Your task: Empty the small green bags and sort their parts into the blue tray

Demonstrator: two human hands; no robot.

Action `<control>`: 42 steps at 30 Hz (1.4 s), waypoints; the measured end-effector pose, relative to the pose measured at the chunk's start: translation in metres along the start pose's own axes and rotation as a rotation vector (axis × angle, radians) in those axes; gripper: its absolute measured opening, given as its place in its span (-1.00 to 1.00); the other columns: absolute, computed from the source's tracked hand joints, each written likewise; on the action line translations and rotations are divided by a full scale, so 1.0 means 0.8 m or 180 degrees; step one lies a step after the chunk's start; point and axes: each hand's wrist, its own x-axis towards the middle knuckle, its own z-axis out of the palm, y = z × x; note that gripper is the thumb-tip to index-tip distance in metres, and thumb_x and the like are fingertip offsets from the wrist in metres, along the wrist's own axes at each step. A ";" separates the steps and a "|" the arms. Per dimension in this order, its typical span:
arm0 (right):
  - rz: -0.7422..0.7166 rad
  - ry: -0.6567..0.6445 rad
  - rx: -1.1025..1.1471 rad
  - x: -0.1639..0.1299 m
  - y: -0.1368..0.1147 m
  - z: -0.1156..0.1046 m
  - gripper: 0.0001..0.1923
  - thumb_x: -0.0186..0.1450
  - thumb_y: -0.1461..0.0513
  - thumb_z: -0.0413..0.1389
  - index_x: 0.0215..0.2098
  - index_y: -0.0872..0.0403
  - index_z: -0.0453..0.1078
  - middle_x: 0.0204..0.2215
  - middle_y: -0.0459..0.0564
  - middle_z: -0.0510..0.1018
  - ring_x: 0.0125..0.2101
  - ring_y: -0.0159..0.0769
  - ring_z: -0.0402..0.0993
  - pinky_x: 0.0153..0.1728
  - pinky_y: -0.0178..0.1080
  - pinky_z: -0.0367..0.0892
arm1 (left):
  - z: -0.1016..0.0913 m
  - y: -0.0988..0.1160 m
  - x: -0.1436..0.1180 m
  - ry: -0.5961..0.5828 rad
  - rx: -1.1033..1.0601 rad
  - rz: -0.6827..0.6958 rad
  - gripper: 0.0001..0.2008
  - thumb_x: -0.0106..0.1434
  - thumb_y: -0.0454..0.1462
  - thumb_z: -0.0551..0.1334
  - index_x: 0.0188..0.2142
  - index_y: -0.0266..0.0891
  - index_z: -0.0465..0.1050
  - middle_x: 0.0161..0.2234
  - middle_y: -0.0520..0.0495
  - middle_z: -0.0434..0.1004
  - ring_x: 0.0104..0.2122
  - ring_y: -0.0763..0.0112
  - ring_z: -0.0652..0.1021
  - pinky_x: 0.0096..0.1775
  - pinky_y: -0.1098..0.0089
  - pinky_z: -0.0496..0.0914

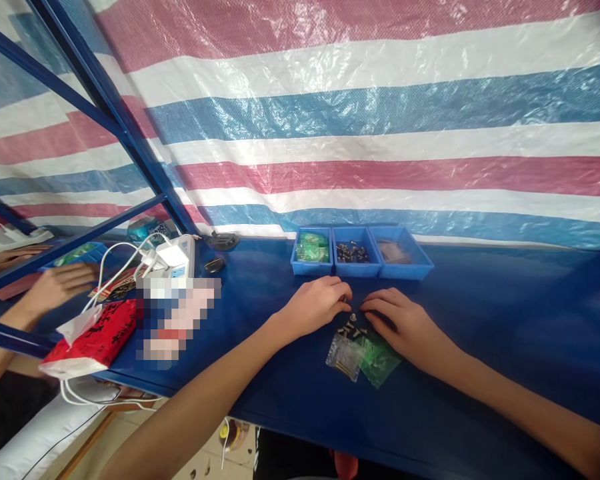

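- A small heap of dark screws lies on the blue table, right between the two hands, probably so either hand can pick from it without reaching.
- The left hand rests palm-down at about 9 o'clock from the heap, fingers curled with the tips drawn together at a single screw; whether they actually pinch it I cannot tell.
- The right hand lies at about 3 o'clock, fingers loosely bent and pointing at the heap, touching or nearly touching it; no grasp shows.
- At 6 o'clock from the heap lie a clear bag and a green bag, overlapping, flat and near the table edge, likely kept close for packing.
- At 12 o'clock, against the striped tarpaulin, three blue trays stand side by side: the left tray holds green bags, the middle tray dark screws, the right tray brownish items too small to make out.
- Well apart at 9 o'clock sit a white power strip with cables and a red packet.
- Beyond them, another person's hand rests on the table.
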 end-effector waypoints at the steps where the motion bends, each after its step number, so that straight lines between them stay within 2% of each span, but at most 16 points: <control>1: 0.0000 0.0017 0.0012 0.000 0.000 0.000 -0.79 0.47 0.26 0.01 -0.07 0.01 0.48 -0.10 0.08 0.59 -0.09 -0.11 0.53 -0.12 -0.08 0.53 | 0.000 0.003 -0.001 0.0084 -0.0028 0.0007 -0.90 0.44 -0.22 0.23 -0.13 -0.20 0.46 -0.16 -0.03 0.55 -0.14 0.28 0.56 -0.24 0.37 0.40; 5: 0.0020 0.0145 0.0104 0.001 -0.001 -0.003 -0.80 0.46 0.27 0.02 -0.03 -0.01 0.46 -0.12 0.07 0.60 -0.11 -0.12 0.55 -0.16 -0.10 0.53 | 0.004 0.017 -0.004 0.0345 -0.0180 0.0140 -0.92 0.46 -0.26 0.19 -0.09 -0.17 0.41 -0.13 -0.04 0.55 -0.09 0.28 0.56 -0.16 0.37 0.43; 10: -0.0005 0.0337 0.0276 -0.001 -0.008 -0.008 -0.79 0.46 0.28 0.00 -0.04 -0.02 0.45 -0.16 0.04 0.62 -0.18 -0.16 0.59 -0.26 -0.17 0.52 | 0.009 0.033 -0.006 0.0449 -0.0163 0.0187 -0.78 0.50 -0.30 0.10 0.10 -0.15 0.33 -0.02 -0.09 0.55 -0.02 0.26 0.55 -0.06 0.32 0.46; 18: 0.0072 0.0746 0.0180 -0.007 -0.016 -0.012 -0.86 0.47 0.24 0.05 -0.11 0.00 0.45 -0.29 -0.02 0.61 -0.46 -0.32 0.52 -0.50 -0.27 0.38 | 0.012 0.034 -0.007 0.0630 -0.0189 0.0222 -0.75 0.55 -0.21 0.04 0.05 -0.21 0.42 -0.04 -0.11 0.59 -0.04 0.28 0.58 -0.06 0.34 0.46; 21: 0.0150 0.0839 0.0137 -0.007 -0.018 -0.012 -0.86 0.46 0.22 0.05 -0.09 -0.02 0.44 -0.30 -0.03 0.62 -0.48 -0.32 0.53 -0.51 -0.28 0.39 | 0.014 0.036 -0.007 0.0612 -0.0230 0.0130 -0.73 0.55 -0.17 0.04 -0.01 -0.21 0.46 -0.11 -0.08 0.61 -0.11 0.29 0.60 -0.14 0.36 0.45; 25: 0.0109 0.0768 0.0131 -0.004 -0.020 -0.010 -0.86 0.46 0.21 0.04 -0.07 -0.02 0.42 -0.27 -0.01 0.63 -0.40 -0.27 0.58 -0.49 -0.28 0.40 | 0.013 0.034 -0.007 0.0656 -0.0492 -0.0028 -0.70 0.52 -0.08 0.09 -0.15 -0.21 0.49 -0.28 -0.02 0.61 -0.26 0.33 0.59 -0.25 0.39 0.40; 28: 0.0047 0.0716 0.0100 -0.002 -0.020 -0.010 -0.86 0.46 0.20 0.04 -0.08 -0.02 0.43 -0.27 0.00 0.63 -0.39 -0.25 0.59 -0.46 -0.26 0.42 | 0.012 0.030 -0.006 0.0801 -0.0902 -0.0108 -0.71 0.45 -0.05 0.19 -0.20 -0.22 0.52 -0.30 -0.03 0.62 -0.28 0.35 0.59 -0.24 0.41 0.42; 31: 0.0103 0.0725 0.0077 -0.001 -0.018 -0.008 -0.85 0.46 0.18 0.04 -0.09 -0.02 0.44 -0.28 0.01 0.63 -0.43 -0.25 0.57 -0.47 -0.25 0.42 | 0.015 0.029 -0.004 0.0874 -0.1624 -0.0313 -0.71 0.38 -0.04 0.27 -0.22 -0.22 0.57 -0.29 -0.02 0.65 -0.32 0.37 0.62 -0.24 0.43 0.46; 35: 0.0213 0.0746 0.0123 0.000 -0.015 -0.007 -0.83 0.45 0.18 0.06 -0.05 -0.01 0.44 -0.25 0.01 0.64 -0.49 -0.28 0.53 -0.52 -0.26 0.39 | 0.019 0.030 -0.002 0.1006 -0.2334 -0.0487 -0.71 0.32 -0.06 0.34 -0.21 -0.26 0.59 -0.25 -0.06 0.68 -0.28 0.33 0.66 -0.20 0.42 0.51; 39: 0.0288 0.0778 0.0179 0.005 -0.016 -0.009 -0.84 0.44 0.19 0.07 -0.08 -0.01 0.47 -0.27 -0.01 0.65 -0.53 -0.31 0.50 -0.50 -0.25 0.40 | 0.019 0.033 -0.002 0.1073 -0.2280 -0.0417 -0.79 0.34 -0.14 0.33 -0.16 -0.25 0.55 -0.26 -0.04 0.69 -0.27 0.35 0.67 -0.20 0.44 0.51; 42: 0.0305 0.0796 0.0160 0.009 -0.018 -0.014 -0.83 0.45 0.16 0.06 -0.13 0.00 0.48 -0.30 0.00 0.66 -0.52 -0.29 0.52 -0.50 -0.24 0.40 | 0.017 0.036 -0.003 0.1032 -0.2167 -0.0345 -0.78 0.37 -0.13 0.30 -0.13 -0.23 0.52 -0.29 -0.03 0.69 -0.29 0.36 0.67 -0.26 0.46 0.50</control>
